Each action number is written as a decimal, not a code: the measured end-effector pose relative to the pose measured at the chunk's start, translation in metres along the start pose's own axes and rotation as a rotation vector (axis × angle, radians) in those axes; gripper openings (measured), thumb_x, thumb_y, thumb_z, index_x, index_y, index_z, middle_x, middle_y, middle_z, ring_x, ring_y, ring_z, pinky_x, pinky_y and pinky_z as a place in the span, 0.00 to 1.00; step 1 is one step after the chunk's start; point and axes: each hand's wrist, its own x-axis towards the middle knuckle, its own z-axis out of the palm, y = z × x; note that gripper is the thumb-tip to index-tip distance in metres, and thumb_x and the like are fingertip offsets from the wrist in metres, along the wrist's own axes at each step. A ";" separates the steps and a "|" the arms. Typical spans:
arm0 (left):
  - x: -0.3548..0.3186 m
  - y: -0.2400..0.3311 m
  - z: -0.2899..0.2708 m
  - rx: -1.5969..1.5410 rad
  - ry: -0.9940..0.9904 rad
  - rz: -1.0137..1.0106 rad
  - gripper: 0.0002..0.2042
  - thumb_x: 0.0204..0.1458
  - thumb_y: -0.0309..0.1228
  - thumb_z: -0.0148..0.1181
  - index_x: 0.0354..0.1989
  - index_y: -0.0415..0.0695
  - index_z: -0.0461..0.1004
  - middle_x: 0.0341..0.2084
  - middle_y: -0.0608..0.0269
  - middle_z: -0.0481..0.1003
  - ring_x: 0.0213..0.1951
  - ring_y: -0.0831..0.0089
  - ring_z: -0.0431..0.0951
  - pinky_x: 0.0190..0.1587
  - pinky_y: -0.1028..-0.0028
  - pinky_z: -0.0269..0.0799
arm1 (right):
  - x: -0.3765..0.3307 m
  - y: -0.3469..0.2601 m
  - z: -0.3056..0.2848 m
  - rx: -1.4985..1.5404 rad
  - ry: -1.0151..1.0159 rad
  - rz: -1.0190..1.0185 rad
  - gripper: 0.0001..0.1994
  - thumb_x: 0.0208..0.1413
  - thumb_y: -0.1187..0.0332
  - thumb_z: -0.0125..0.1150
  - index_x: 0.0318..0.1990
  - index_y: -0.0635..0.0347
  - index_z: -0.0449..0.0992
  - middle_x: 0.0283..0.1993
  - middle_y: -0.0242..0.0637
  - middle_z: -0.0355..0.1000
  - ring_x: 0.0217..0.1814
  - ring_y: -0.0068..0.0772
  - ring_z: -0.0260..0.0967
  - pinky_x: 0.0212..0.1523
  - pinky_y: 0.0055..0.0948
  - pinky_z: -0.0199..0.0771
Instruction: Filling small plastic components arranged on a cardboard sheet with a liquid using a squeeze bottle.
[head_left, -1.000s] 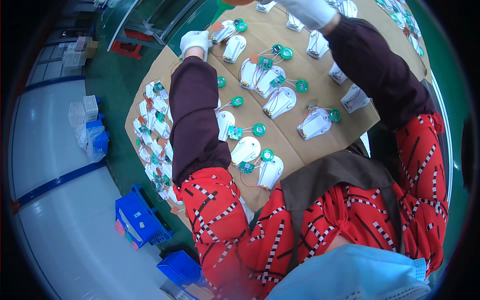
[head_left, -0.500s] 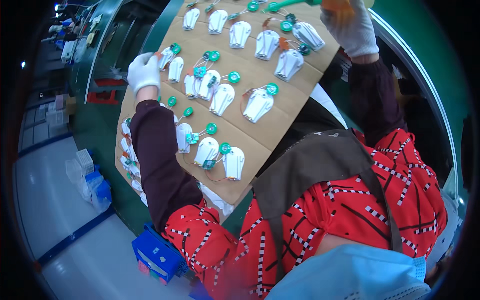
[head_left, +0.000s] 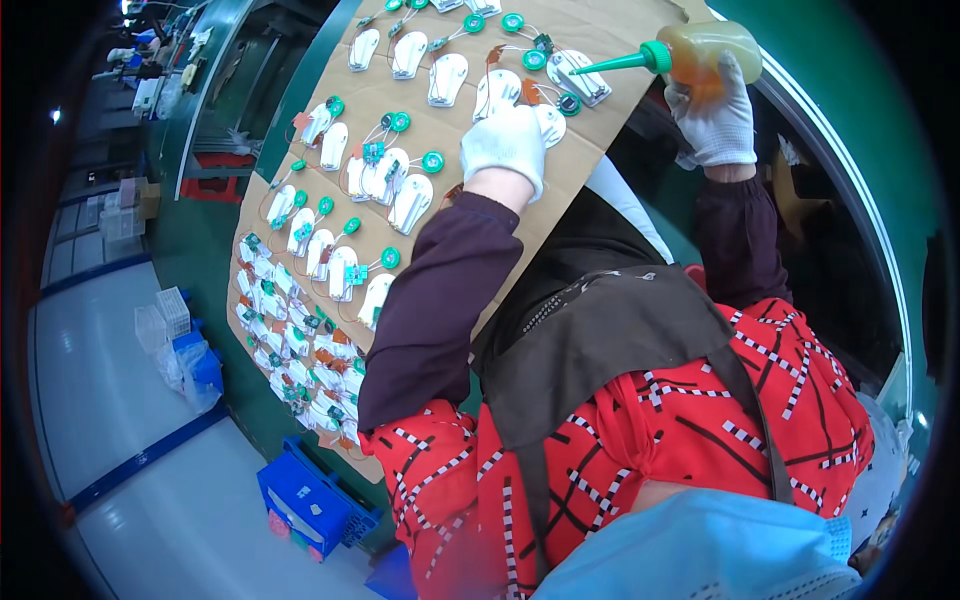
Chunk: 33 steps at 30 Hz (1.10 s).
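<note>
Left hand [head_left: 503, 148]: gloved, now moved in from the board's edge, pressed flat on a white part [head_left: 545, 120]. Right hand [head_left: 715, 120]: closed around squeeze bottle [head_left: 700, 52], newly brought in at 1 o'clock, green nozzle aimed at 9 o'clock over cardboard sheet [head_left: 470, 215]; gluing seems underway.

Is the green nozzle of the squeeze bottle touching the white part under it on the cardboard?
Cannot tell. In the head view the green nozzle tip overlaps the white part on the cardboard sheet, but from above a small gap would look the same.
</note>
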 end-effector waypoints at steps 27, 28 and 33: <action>0.010 -0.024 0.038 -1.028 0.126 -0.460 0.06 0.42 0.22 0.59 0.28 0.32 0.72 0.20 0.58 0.76 0.20 0.77 0.75 0.22 0.80 0.70 | -0.018 0.036 0.002 -0.558 -0.131 -0.230 0.21 0.51 0.71 0.61 0.52 0.62 0.63 0.44 0.35 0.69 0.44 0.26 0.69 0.42 0.28 0.72; 0.010 -0.024 0.038 -1.094 0.120 -0.465 0.06 0.43 0.22 0.58 0.29 0.32 0.72 0.20 0.58 0.76 0.20 0.77 0.75 0.22 0.80 0.70 | -0.018 0.039 0.004 -0.615 -0.148 -0.213 0.22 0.48 0.73 0.63 0.51 0.63 0.64 0.43 0.35 0.69 0.44 0.26 0.70 0.42 0.27 0.72; 0.010 -0.025 0.038 -1.201 0.093 -0.439 0.09 0.47 0.22 0.55 0.34 0.29 0.70 0.26 0.53 0.77 0.24 0.74 0.78 0.26 0.80 0.73 | -0.014 0.054 0.000 -0.772 -0.225 -0.195 0.25 0.39 0.79 0.70 0.48 0.65 0.68 0.42 0.35 0.72 0.43 0.24 0.71 0.43 0.24 0.73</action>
